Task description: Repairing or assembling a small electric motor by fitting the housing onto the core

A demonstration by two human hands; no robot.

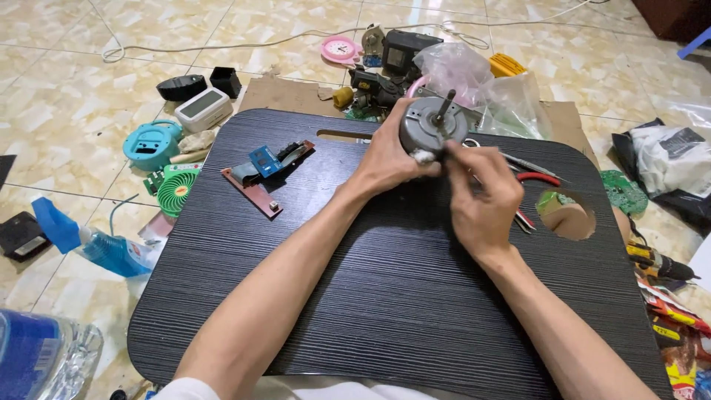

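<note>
My left hand (386,159) grips a round grey electric motor (429,127) with a dark shaft sticking up, held just above the far part of a black lap table (385,296). My right hand (485,196) is at the motor's lower right edge, with pinched fingertips touching a small white part there. What the fingers pinch is too small to make out. Both forearms reach in over the table from the near edge.
On the table lie circuit boards with a ribbon cable (265,172) at left and red-handled pliers (537,181) at right, by a round hole (572,216). The tiled floor around holds a green mini fan (176,191), a teal device (151,144), a pink clock (339,49), plastic bags (481,85) and a blue spray bottle (96,244).
</note>
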